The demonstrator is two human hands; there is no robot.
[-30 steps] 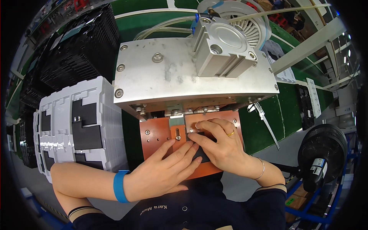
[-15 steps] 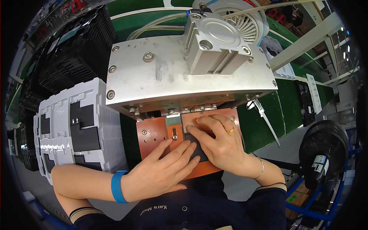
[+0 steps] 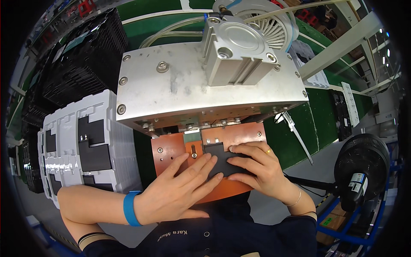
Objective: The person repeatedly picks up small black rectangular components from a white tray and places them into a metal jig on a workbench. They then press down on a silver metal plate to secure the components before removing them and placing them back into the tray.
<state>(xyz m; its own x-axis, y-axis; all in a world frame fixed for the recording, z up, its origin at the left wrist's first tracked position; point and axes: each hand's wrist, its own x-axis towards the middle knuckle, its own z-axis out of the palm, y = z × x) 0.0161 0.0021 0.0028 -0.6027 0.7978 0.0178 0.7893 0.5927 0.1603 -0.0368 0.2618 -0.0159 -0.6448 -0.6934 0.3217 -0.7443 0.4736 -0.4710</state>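
At frame centre both the left hand (image 3: 180, 192) and right hand (image 3: 257, 169) press flat, fingers extended, on the black part (image 3: 219, 159) lying on the orange plate (image 3: 171, 147); fingers under the press (image 3: 205, 85) risk pinching.

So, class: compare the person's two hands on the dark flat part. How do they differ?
The left hand lies flatter, fingers stretched across the dark flat part; the right hand is more curled. The left wrist carries a blue band; the right hand has a ring and thin bracelet. Both press the part onto the orange plate.
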